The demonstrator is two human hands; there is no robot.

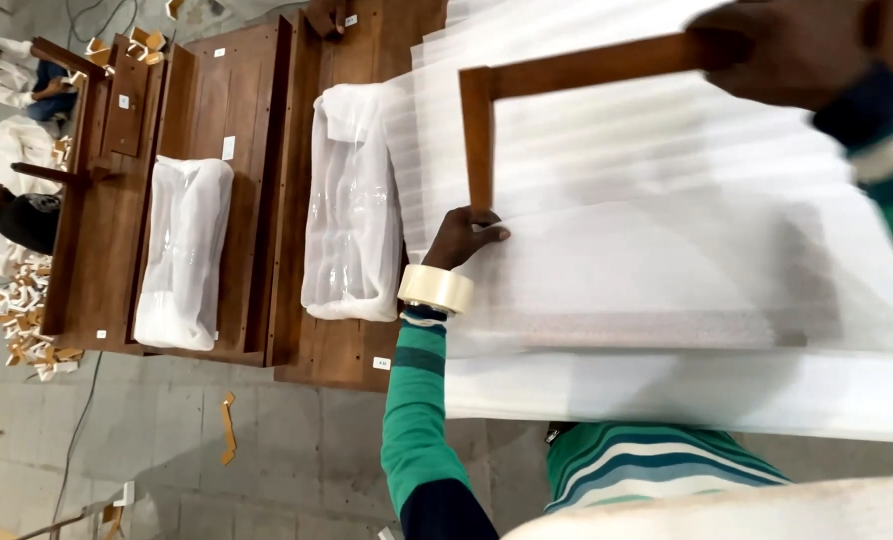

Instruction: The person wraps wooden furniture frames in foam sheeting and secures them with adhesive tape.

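Left hand (464, 237) reaching forward, fingers curled and pressing down, green-striped sleeve along the forearm, right hand (792, 55) raised at upper right, blurred, fingers closed in a grip

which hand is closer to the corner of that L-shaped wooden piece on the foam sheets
Left. The left hand grips the tip of the short leg of the wooden piece, just below its corner. The right hand holds the long leg's far end.

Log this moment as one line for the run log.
left hand: on wooden frame end, tape roll on wrist | right hand: gripping frame | under: white foam sheets
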